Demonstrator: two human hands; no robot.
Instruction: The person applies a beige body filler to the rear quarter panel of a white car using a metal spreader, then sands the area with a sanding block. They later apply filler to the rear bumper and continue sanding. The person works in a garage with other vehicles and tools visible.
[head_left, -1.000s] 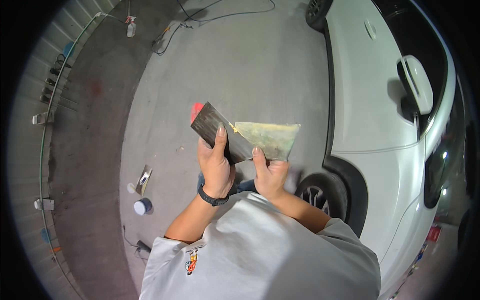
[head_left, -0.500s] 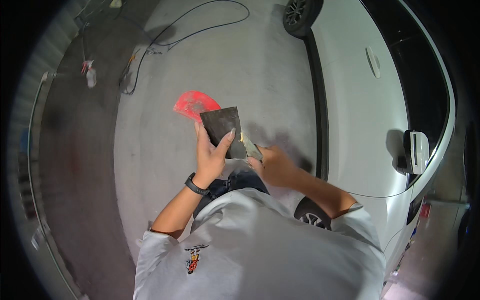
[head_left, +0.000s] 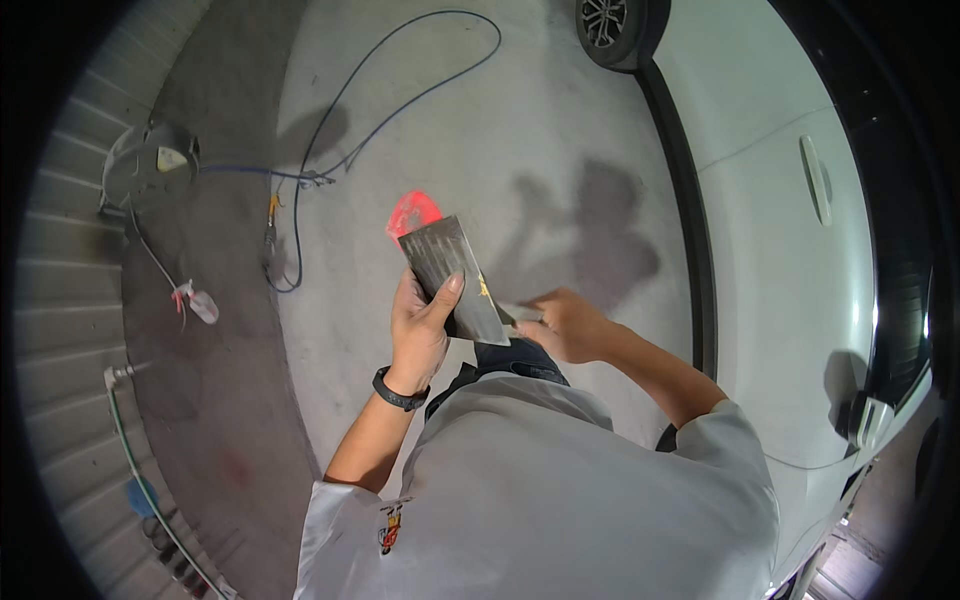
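My left hand [head_left: 420,335] is closed around a dark, flat rectangular plate [head_left: 438,248], its thumb laid over the face. From behind the plate's far edge sticks out a red spreader [head_left: 410,212] with a rounded edge and grey stains; its lower part is hidden, apparently in the same hand. A dab of yellow paste [head_left: 483,287] clings to the plate's right edge. My right hand [head_left: 572,328] grips a putty knife [head_left: 518,313], whose blade meets the plate's near right edge.
On the right stands a white car [head_left: 765,250]. A blue hose [head_left: 375,130] loops over the grey floor, leading to a reel [head_left: 150,165] by the corrugated wall at left. A spray bottle [head_left: 200,303] is near that wall, where a green hose [head_left: 135,440] also runs.
The plate has tilted, and the putty knife has shifted from its right side toward its near corner. Less of the red spreader shows. The whole view has swung, bringing the hose reel into sight.
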